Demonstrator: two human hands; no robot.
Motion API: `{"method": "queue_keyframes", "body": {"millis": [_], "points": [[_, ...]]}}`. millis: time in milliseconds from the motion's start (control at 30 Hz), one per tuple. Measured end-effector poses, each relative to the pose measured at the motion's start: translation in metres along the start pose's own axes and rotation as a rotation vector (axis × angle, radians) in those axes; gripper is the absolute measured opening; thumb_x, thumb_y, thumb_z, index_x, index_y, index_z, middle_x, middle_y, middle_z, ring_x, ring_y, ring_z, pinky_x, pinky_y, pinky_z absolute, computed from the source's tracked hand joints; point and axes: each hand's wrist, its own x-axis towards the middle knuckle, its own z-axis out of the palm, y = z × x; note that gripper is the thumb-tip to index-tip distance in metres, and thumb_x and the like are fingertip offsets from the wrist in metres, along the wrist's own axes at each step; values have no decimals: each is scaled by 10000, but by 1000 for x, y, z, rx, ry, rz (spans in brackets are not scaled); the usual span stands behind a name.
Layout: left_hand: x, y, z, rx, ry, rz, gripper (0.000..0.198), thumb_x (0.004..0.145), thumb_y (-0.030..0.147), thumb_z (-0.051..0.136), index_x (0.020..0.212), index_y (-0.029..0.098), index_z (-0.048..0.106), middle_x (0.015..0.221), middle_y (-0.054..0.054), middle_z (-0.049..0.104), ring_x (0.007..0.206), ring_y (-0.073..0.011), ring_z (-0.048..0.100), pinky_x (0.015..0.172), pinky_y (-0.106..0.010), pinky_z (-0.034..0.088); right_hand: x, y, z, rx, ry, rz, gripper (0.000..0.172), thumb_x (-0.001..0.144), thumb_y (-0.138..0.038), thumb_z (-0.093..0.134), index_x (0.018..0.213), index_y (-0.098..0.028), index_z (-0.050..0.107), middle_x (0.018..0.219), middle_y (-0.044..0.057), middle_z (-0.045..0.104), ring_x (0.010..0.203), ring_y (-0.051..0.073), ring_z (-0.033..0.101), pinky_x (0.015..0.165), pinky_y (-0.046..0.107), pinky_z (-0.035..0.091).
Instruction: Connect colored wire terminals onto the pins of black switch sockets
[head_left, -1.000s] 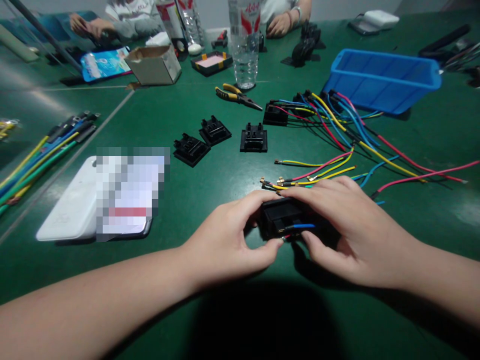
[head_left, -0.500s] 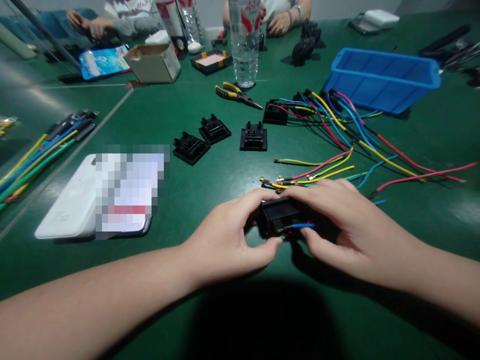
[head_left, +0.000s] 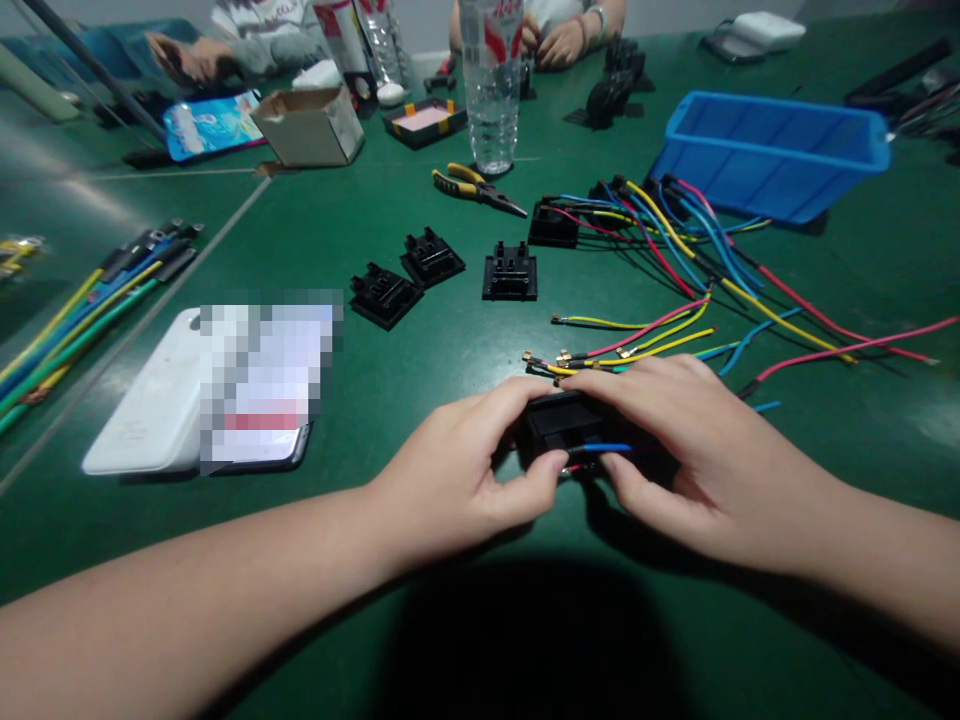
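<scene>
Between my two hands is a black plastic socket housing (head_left: 566,418), held just over the green table. My left hand (head_left: 465,455) grips its left side, the thumb pressed at the front near the end of a blue wire (head_left: 607,448). Around the right side curls my right hand (head_left: 694,460), its thumb under the blue wire. A short red wire shows below the blue one. Fingers hide the housing's far side. Just beyond lie loose yellow, red and green wires (head_left: 634,322) with brass terminals. Similar black housings (head_left: 510,272) sit farther off.
Yellow-handled pliers (head_left: 480,190) lie near a clear plastic bottle (head_left: 493,120). Wired black housings (head_left: 553,222) rest before a blue bin (head_left: 772,165). At left are a white phone (head_left: 150,400), a second phone, and bundled wires (head_left: 97,310). Other people's hands (head_left: 191,60) are across the table.
My left thumb has moved up slightly onto the blue wire's end at the housing. More of the red wire shows below it. Both hands keep their hold.
</scene>
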Motion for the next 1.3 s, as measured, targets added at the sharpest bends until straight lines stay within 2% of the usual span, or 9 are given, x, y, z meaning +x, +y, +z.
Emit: {"method": "queue_keyframes", "body": {"millis": [167,300,400,500,567,833,1033,1300], "points": [[2,1,-1,-8,-16,-33,387,850,221,554,1233,168,538,946,-10,689,789,-146,644,693,-235,494,-1,1,1,-38,-12,4,538,832,-271,553,1356,-203,453,1058,99,669,898,263,585,804,453,419],[1,0,-1,-44,-22,-19,357,869,230,540,1222,177,532,940,-5,679,771,-136,634,689,-235,493,-2,0,2,-26,-13,31,523,846,-293,539,1355,-211,455,1087,104,673,917,273,604,802,462,444],[0,0,-1,-59,-36,4,353,880,240,540,1229,187,513,1022,-24,682,857,-156,652,759,-260,513,-2,-1,2,-12,-27,58,517,844,-306,531,1349,-218,466,1120,111,681,945,287,628,798,464,467],[1,0,0,-53,-47,45,450,833,227,617,1257,186,471,1192,-59,649,1044,-192,635,900,-295,504,-1,-2,2,3,-13,76,513,836,-298,533,1339,-214,479,1179,116,677,991,287,643,815,459,485],[2,0,1,-37,-45,49,499,813,196,639,1274,179,447,1237,-71,627,1093,-198,617,943,-307,490,-1,-3,2,11,3,76,493,829,-277,538,1316,-216,495,1218,110,667,1007,279,648,822,454,494],[1,-1,0,-85,-72,-15,452,826,179,646,1238,192,460,1180,-53,639,1054,-199,630,905,-323,507,-2,-2,3,17,-9,67,514,818,-266,549,1326,-222,477,1176,91,675,979,290,645,802,464,502],[1,-2,0,-74,-73,21,469,838,190,641,1264,183,446,1252,-67,618,1122,-199,603,953,-321,476,0,1,2,-3,-26,24,515,840,-284,546,1342,-204,466,1156,91,677,973,281,641,791,437,493],[2,-3,2,-58,-65,24,475,832,210,647,1268,166,464,1201,-66,632,1080,-211,617,923,-324,481,-2,0,2,44,-40,56,446,844,-313,554,1278,-232,491,1152,84,674,986,279,643,807,428,500]]}}
